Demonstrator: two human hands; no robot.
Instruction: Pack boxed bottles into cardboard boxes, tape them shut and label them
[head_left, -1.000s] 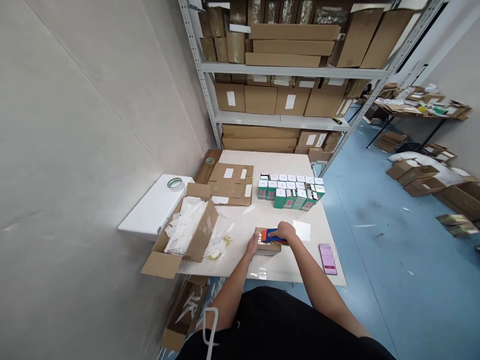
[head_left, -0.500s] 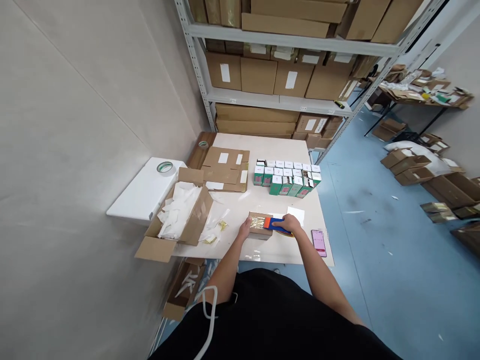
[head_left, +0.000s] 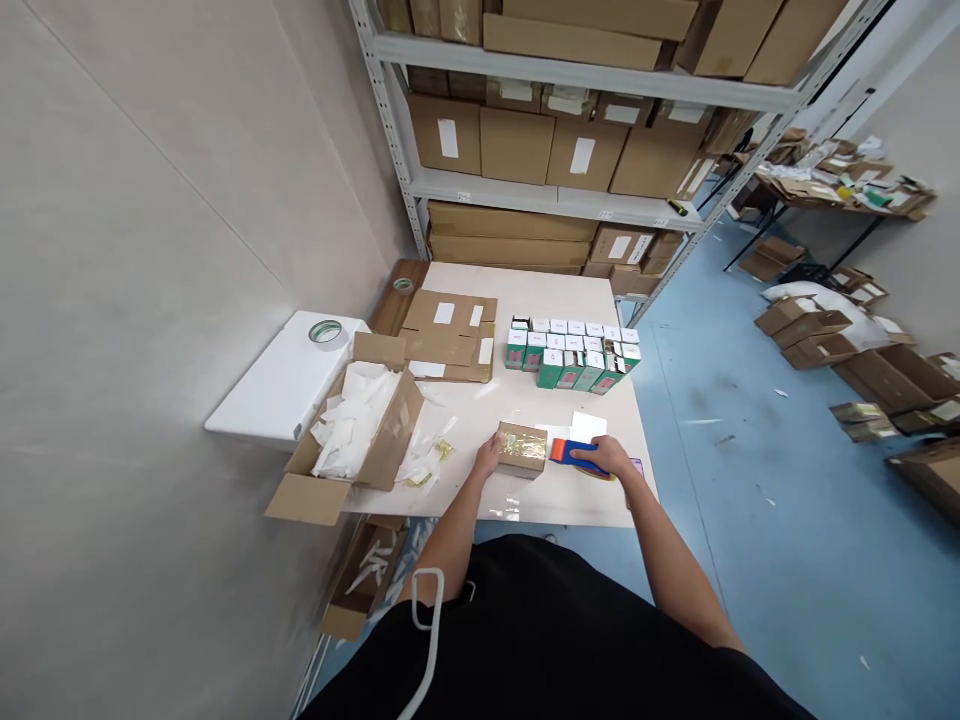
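Observation:
A small cardboard box (head_left: pixel 523 450) with shiny clear tape across its top sits near the front of the table (head_left: pixel 465 480). My left hand (head_left: pixel 489 455) grips its left side. To the right of the box, my right hand (head_left: pixel 611 457) is wrapped around a blue tape dispenser (head_left: pixel 581 455) with an orange end, which is apart from the box. Behind the dispenser lies a white paper sheet (head_left: pixel 588 426). A phone (head_left: pixel 637 467) is partly hidden by my right wrist.
Several green-and-white small boxes (head_left: pixel 574 355) stand in rows at the back right. Flattened cardboard (head_left: pixel 442 345) lies at the back left. An open carton (head_left: pixel 394 430) of white packets overhangs the left edge. Shelving (head_left: pixel 562 200) rises behind.
My right hand has moved right with the tape dispenser, away from the box top. The taped top is now uncovered. My left hand has stayed on the box.

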